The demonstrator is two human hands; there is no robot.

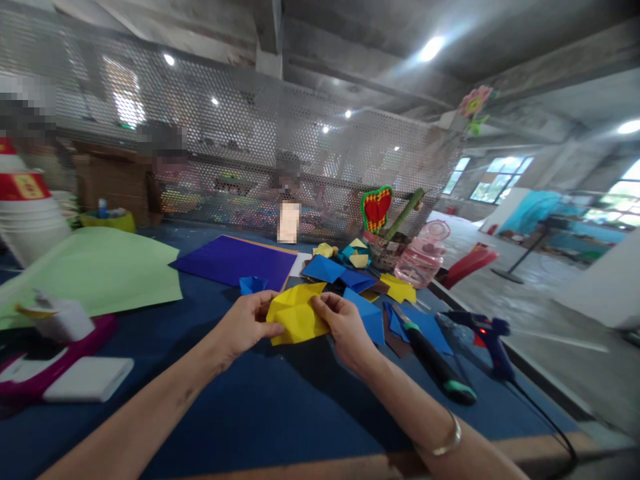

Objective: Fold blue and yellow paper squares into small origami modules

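Observation:
A creased yellow sheet of paper (pixel 299 316) is held up over the blue tabletop between my two hands. My left hand (pixel 249 325) pinches its left edge, thumb in front and fingers behind. On the right edge, my right hand (pixel 346 328) grips it with the thumb on the front. Just behind the paper sits a small folded blue paper piece (pixel 253 285). Several blue folded papers (pixel 324 268) lie beyond my right hand, and a yellow folded piece (pixel 399 288) is farther right.
Right of my hands lie a black-and-green-handled tool (pixel 435 360) and a glue gun (pixel 493 340) with a cord. Purple sheets (pixel 235 261) and a pale green sheet (pixel 125 267) lie at the back left. A pink bottle (pixel 423 257) stands near the right edge; a white box-shaped item (pixel 87 379) lies left.

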